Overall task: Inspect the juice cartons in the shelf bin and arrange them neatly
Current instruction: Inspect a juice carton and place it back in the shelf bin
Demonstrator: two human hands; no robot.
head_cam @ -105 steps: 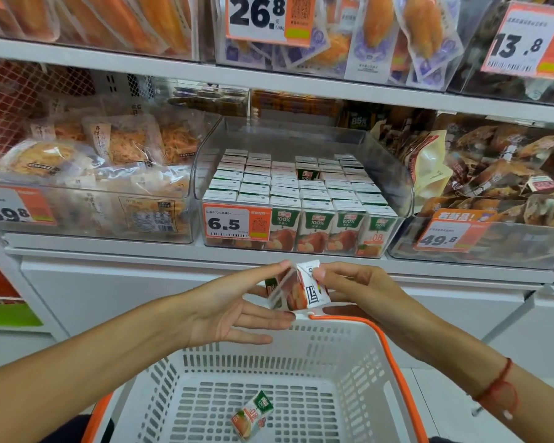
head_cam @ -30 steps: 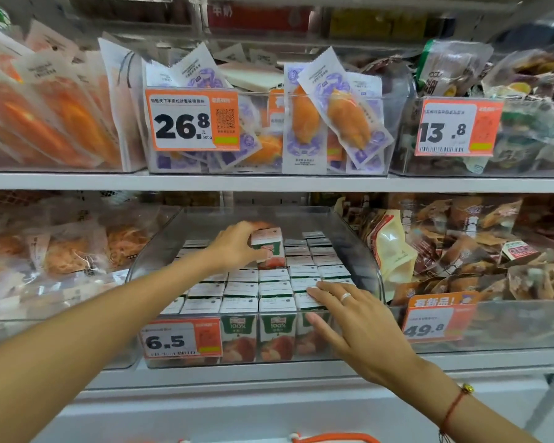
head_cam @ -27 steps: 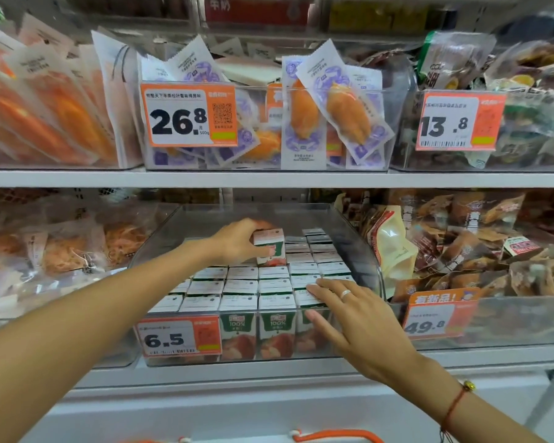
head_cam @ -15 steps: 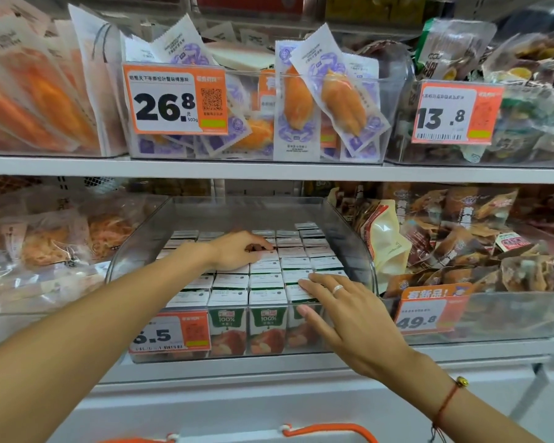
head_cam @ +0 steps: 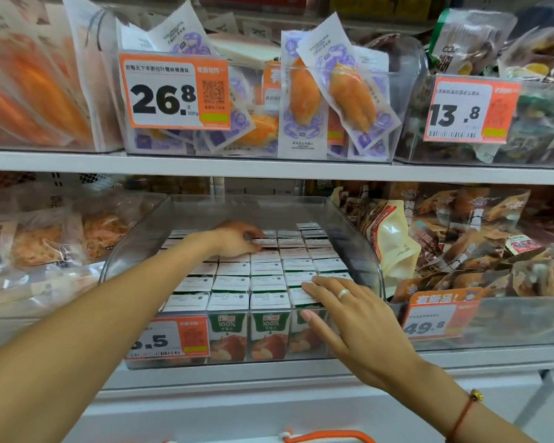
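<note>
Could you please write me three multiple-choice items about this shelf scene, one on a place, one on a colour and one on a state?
1. Where does the right hand rest?
A. On the front right juice cartons and the clear bin's front wall
B. On the upper shelf
C. On the 13.8 tag

2. What colour frames the 26.8 price tag?
A. Blue
B. Orange
C. Black

3. What state are the cartons in?
A. Scattered on their sides
B. Stacked outside the bin
C. Upright in close rows, white tops up

Answers:
1 A, its straight fingers lie over that corner.
2 B, an orange border and side panel surround the white field.
3 C, the tops form an even grid, with the left hand on the back rows.
</note>
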